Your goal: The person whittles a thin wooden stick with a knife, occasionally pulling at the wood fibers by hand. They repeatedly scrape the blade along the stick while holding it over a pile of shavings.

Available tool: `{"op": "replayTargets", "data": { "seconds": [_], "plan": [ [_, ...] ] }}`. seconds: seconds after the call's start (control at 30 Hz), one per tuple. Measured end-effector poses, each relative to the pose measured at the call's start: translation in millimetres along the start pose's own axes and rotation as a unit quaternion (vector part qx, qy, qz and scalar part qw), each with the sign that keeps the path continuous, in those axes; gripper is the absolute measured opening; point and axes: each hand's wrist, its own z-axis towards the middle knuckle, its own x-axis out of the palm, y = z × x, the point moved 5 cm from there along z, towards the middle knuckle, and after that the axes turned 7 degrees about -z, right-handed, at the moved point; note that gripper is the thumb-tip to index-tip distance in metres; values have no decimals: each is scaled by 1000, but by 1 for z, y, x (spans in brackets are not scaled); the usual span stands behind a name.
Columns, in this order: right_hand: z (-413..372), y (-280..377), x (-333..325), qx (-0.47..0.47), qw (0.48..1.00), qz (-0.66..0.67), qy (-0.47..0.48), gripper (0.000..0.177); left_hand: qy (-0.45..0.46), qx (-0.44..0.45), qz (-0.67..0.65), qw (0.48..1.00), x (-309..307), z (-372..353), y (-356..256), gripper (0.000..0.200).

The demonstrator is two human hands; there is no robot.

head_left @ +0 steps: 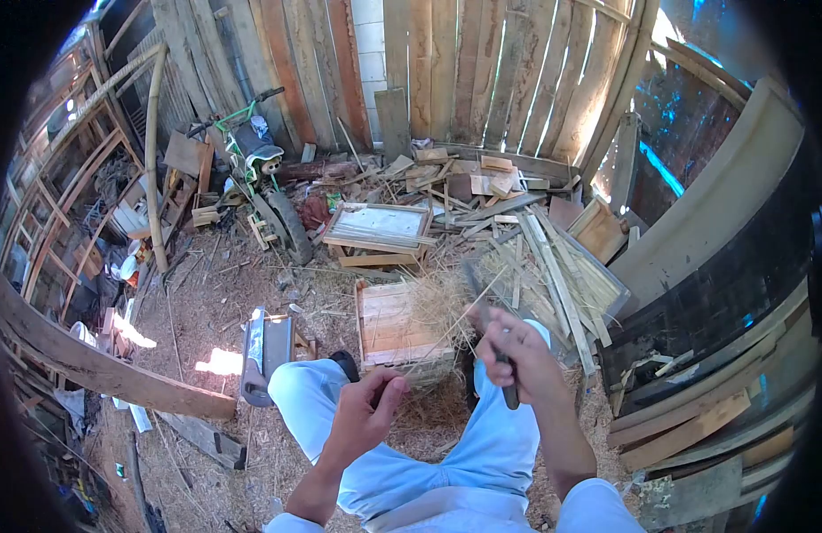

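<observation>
My right hand is wrapped round the dark handle of a knife, whose blade points up and away from me. Above my left knee, my left hand has its fingers curled together; what they hold, if anything, is too small to make out. Between my legs lies a shallow wooden crate on the ground. Dry straw is heaped over its right side, just left of the blade, and thin stalks stick out near my right hand.
A second wooden box with a pale top stands beyond the crate. Scrap boards are piled to the right. A small bike leans at the back left. A dark bench-like object stands beside my left knee.
</observation>
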Motion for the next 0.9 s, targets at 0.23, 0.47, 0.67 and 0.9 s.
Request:
{"op": "replayTargets", "data": {
  "seconds": [0.23,0.47,0.67,0.9],
  "plan": [
    [-3,15,-12,-80,995,29,-49,35,-11,1,-4,1000,0,2,1,15],
    [3,-24,26,12,994,-94,58,32,-29,30,19,999,12,6,-11,12],
    [3,-29,37,28,991,-90,95,31,-28,66,10,997,9,4,-17,13],
    [7,-4,12,-15,998,-54,15,34,-4,18,27,999,0,-1,-6,11]
  ]
}}
